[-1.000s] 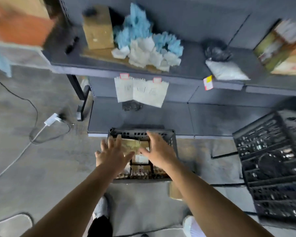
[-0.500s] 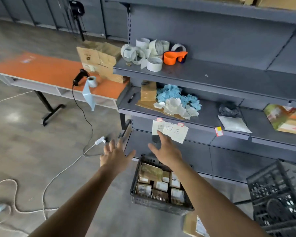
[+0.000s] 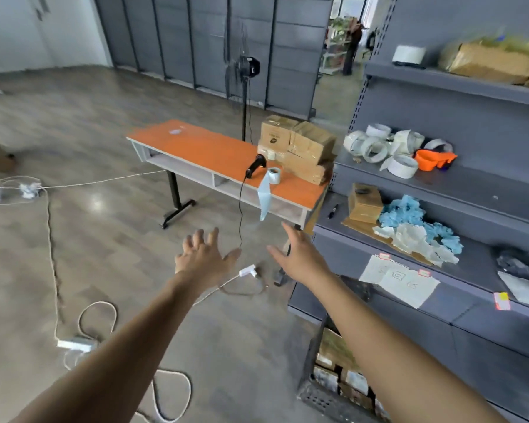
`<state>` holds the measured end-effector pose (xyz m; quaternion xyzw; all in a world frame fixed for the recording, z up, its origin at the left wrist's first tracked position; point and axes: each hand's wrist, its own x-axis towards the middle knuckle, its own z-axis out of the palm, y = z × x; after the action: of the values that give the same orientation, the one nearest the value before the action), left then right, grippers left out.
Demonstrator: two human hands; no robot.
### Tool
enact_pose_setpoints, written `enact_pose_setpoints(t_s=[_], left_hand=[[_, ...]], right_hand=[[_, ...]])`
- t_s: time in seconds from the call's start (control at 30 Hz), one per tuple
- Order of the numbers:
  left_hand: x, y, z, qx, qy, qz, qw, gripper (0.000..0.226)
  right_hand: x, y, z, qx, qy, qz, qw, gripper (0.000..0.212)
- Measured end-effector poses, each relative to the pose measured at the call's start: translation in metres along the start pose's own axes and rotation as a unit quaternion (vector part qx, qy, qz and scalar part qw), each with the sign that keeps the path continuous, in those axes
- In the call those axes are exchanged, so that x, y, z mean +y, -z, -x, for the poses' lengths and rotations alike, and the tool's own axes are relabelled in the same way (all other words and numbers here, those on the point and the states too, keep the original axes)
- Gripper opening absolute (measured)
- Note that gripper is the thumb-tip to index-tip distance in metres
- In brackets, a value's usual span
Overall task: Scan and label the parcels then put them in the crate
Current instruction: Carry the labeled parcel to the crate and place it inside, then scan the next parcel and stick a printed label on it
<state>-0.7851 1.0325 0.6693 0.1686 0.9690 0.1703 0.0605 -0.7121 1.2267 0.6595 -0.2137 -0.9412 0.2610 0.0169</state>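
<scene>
Both hands lifted off the crate (image 3: 318,398) now: left hand (image 3: 205,257) and right hand (image 3: 300,259) spread, empty. Scribbles on the taped notes (image 3: 400,280) too blurry to read.

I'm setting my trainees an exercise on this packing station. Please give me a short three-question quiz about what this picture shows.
1. True or false: the barcode scanner sits on the orange table.
2. Multiple choice: what are the left hand and the right hand holding?
A. One parcel each
B. Nothing; both are open, fingers spread
C. A tape dispenser between them
3. Fill the gap: the roll of labels stands on the table right beside the ____.

Key: 1 true; 2 B; 3 scanner.
</scene>
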Motion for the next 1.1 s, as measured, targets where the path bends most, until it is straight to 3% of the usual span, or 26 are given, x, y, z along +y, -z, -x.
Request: enact_pose_setpoints(t_s=[0.2, 0.4, 0.73, 1.1], left_hand=[[-0.09, 0.056, -0.035, 0.001, -0.014, -0.027, 1.0, 0.075], [-0.121, 0.074, -0.087, 0.011, -0.036, -0.02, 0.999, 0.075], [-0.12, 0.071, -0.251, -0.016, -0.069, -0.045, 0.996, 0.073], [-0.059, 0.075, -0.468, -0.02, -0.12, -0.034, 0.992, 0.071]], right_hand=[[-0.11, -0.038, -0.028, 0.01, 0.028, 0.023, 0.999, 0.072], [-0.159, -0.054, -0.071, 0.019, 0.039, 0.048, 0.998, 0.071], [-0.154, -0.076, -0.239, 0.033, 0.014, 0.02, 0.999, 0.074], [-0.131, -0.036, -0.452, 0.055, -0.014, 0.014, 0.998, 0.072]])
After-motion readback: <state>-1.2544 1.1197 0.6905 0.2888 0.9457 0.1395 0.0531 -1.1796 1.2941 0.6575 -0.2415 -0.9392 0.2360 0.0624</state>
